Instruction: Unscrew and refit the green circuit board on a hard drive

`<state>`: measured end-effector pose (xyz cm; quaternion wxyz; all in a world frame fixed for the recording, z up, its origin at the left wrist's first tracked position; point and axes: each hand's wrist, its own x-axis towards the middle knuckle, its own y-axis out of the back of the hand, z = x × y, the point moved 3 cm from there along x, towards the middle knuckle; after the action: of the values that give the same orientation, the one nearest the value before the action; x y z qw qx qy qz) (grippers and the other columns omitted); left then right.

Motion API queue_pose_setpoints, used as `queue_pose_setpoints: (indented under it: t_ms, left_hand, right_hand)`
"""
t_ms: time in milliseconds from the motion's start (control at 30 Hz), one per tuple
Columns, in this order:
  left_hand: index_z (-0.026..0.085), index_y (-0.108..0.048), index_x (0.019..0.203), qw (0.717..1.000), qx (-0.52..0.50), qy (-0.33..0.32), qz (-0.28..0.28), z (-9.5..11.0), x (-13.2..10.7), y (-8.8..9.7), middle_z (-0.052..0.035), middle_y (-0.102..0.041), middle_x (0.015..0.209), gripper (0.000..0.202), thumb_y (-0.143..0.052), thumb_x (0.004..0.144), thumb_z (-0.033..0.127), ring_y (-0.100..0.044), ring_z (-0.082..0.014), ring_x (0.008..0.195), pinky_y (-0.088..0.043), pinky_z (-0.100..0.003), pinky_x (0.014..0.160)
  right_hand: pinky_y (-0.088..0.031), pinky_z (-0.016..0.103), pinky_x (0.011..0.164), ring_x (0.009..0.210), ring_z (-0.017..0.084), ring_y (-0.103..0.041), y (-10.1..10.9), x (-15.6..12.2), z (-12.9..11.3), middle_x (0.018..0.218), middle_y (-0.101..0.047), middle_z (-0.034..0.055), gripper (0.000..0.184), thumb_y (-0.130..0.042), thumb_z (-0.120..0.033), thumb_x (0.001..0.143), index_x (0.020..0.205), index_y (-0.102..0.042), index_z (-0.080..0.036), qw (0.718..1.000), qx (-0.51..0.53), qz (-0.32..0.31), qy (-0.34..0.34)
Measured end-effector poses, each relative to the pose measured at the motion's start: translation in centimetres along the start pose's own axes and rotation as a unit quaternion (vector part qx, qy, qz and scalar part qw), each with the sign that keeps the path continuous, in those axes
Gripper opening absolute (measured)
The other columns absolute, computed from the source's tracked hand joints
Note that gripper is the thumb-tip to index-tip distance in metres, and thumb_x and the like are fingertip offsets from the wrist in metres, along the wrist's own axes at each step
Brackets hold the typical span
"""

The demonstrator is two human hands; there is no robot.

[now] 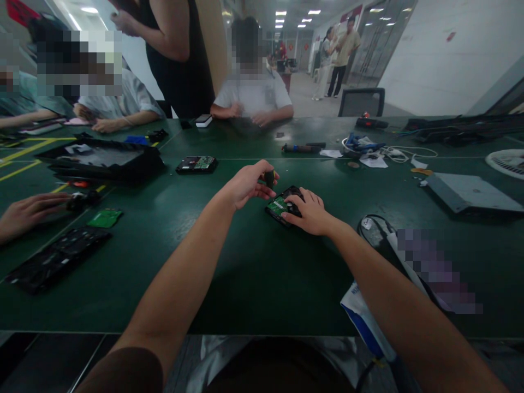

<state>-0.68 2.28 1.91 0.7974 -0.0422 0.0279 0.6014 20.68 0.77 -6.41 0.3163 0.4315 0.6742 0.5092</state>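
My left hand [252, 185] is closed around the dark handle of a screwdriver [269, 179], held upright just left of a hard drive; its tip is too blurred to make out. The hard drive [277, 205] lies on the green table [254, 278], its green circuit board facing up. Across the drive's right side rests my right hand [308, 212], fingers bent over it and gripping it against the table. Those fingers hide part of the drive.
Another hard drive [196, 164] lies farther back, near a black tray [106, 158]. At left, a co-worker's hand [35, 214] touches a small dark part beside a green circuit board [105, 218] and a black casing [59, 256]. A metal box [475, 192] and cables [403, 153] lie right.
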Motion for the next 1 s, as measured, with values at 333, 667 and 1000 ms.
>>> queue_pose_setpoints:
  t_ms: [333, 667, 1000]
  left_hand:
    - [0.014, -0.070, 0.097, 1.000, 0.003, 0.001, 0.002, 0.00, -0.06, 0.03, -0.0131, -0.073, 0.100, 0.033, -0.060, 0.086, 0.044, -0.068, -0.0179, 0.065, -0.055, -0.029, 0.058]
    - [0.018, -0.063, 0.092, 1.000, -0.012, -0.002, 0.025, 0.15, -0.09, 0.11, -0.0115, -0.073, 0.094, 0.024, -0.063, 0.084, 0.040, -0.071, -0.0206, 0.066, -0.055, -0.031, 0.058]
    - [0.016, -0.070, 0.093, 0.999, 0.036, -0.026, 0.018, 0.37, -0.09, 0.06, -0.0102, -0.073, 0.096, 0.026, -0.063, 0.082, 0.039, -0.069, -0.0167, 0.064, -0.049, -0.027, 0.053]
  right_hand:
    - [-0.018, 0.066, 0.125, 0.160, 0.043, -0.019, -0.13, 0.06, 0.05, 0.171, -0.028, 0.0116, 0.066, -0.044, -0.076, 0.096, 0.150, -0.049, -0.038, 1.000, -0.004, 0.013, 0.006]
    - [-0.017, 0.067, 0.125, 0.160, 0.044, -0.018, -0.14, -0.04, 0.11, 0.173, -0.024, 0.0110, 0.068, -0.043, -0.078, 0.095, 0.150, -0.048, -0.039, 1.000, 0.005, 0.009, 0.004]
    - [-0.016, 0.067, 0.125, 0.161, 0.043, -0.016, -0.04, -0.03, 0.06, 0.174, -0.022, 0.0104, 0.068, -0.042, -0.078, 0.095, 0.151, -0.047, -0.039, 1.000, 0.006, 0.001, 0.003]
